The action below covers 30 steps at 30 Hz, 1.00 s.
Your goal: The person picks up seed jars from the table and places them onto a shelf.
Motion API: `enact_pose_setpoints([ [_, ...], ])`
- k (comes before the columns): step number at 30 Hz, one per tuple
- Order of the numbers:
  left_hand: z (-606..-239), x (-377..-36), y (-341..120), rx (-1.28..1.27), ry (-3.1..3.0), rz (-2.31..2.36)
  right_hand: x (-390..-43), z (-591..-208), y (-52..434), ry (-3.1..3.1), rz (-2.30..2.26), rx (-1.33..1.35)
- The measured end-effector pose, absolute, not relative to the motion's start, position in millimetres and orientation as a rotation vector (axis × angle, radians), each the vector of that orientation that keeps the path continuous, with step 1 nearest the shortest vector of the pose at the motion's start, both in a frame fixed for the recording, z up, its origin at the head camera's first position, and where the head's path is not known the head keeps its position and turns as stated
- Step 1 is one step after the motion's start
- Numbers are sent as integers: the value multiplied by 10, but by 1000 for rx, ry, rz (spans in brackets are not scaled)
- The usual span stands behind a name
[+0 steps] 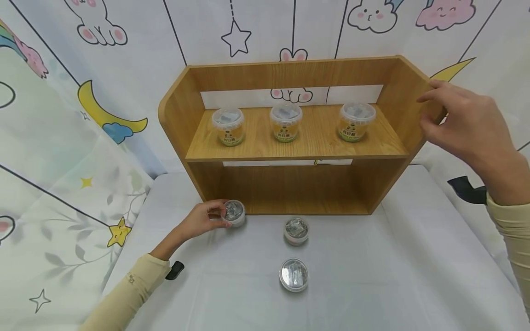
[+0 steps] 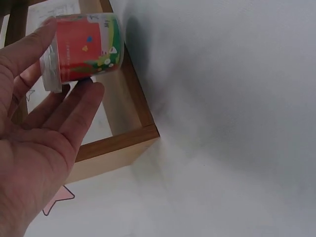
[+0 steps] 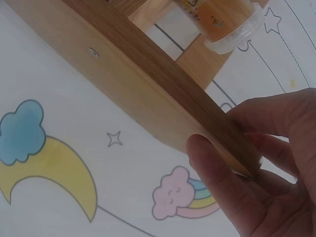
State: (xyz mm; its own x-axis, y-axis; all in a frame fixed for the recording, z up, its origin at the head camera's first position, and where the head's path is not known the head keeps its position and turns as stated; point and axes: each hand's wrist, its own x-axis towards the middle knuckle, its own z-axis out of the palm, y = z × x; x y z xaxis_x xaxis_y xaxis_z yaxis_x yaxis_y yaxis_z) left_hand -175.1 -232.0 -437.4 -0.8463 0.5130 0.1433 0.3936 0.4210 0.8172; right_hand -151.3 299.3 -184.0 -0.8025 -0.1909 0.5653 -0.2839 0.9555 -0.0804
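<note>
The left hand point(image 1: 203, 221) has its fingers wrapped round a small lidded cup point(image 1: 234, 213) on the white table point(image 1: 414, 257) (just before the wooden shelf point(image 1: 290, 138)), while the right hand point(image 1: 468, 124) pinches the shelf's right side panel.

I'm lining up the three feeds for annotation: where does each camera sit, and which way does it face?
Head: worn on the head, facing forward and down at the wooden shelf and white table; both hands and sleeves show.
Left wrist: on the left wrist, looking along the palm; the left hand holds a cup beside the shelf's lower corner.
Right wrist: on the right wrist, looking up along the shelf's side panel, gripped by the right hand.
Shared: head and left wrist views both show the held cup; all three show the shelf.
</note>
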Motion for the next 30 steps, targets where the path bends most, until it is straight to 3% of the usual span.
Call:
enact_pose_setpoints([
  [30, -4405, -1619, -2199, 681, 2749, 1385, -1522, -1852, 3027, -2495, 215, 367],
])
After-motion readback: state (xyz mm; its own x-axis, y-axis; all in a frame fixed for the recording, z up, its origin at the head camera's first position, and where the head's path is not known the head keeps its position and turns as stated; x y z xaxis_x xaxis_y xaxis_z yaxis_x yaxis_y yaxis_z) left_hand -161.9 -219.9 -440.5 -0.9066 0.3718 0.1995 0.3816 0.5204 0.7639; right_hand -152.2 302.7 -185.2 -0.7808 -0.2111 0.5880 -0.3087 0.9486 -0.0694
